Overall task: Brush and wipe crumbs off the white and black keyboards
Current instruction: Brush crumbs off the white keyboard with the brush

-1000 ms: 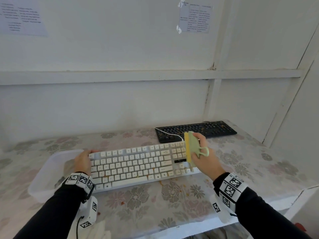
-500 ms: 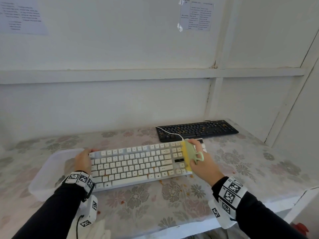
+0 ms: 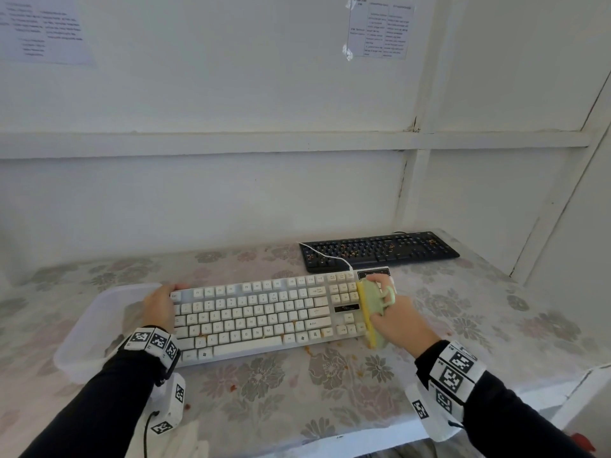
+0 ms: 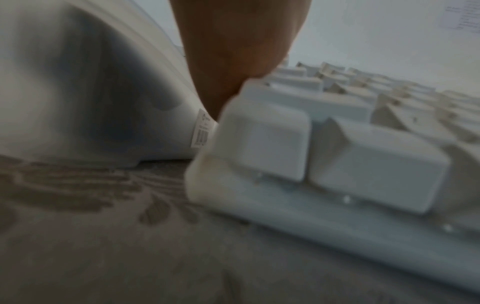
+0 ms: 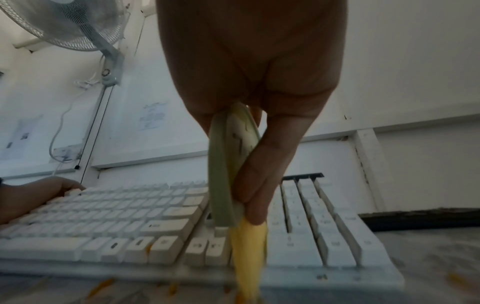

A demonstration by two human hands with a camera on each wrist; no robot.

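The white keyboard [image 3: 258,312] lies across the flowered tablecloth, with orange crumbs between its lower keys. My left hand [image 3: 158,305] grips its left end; up close a finger [image 4: 233,51] presses against that edge [image 4: 337,154]. My right hand [image 3: 400,322] grips a pale green brush [image 3: 372,309] with yellow bristles [image 5: 249,257]. The bristles rest on the keyboard [image 5: 130,216] between the arrow keys and the number pad, reaching past its near edge. The black keyboard [image 3: 380,251] lies behind on the right, dotted with crumbs.
A clear plastic tub [image 3: 96,328] stands against the white keyboard's left end. Orange crumbs [image 3: 307,350] lie on the cloth in front of it. The wall runs close behind, and the table's front edge [image 3: 363,438] is near. A fan [image 5: 70,24] hangs on the wall.
The brush has come down from above the number pad onto the keys and swept toward the near edge. My left hand has stayed on the keyboard's left end.
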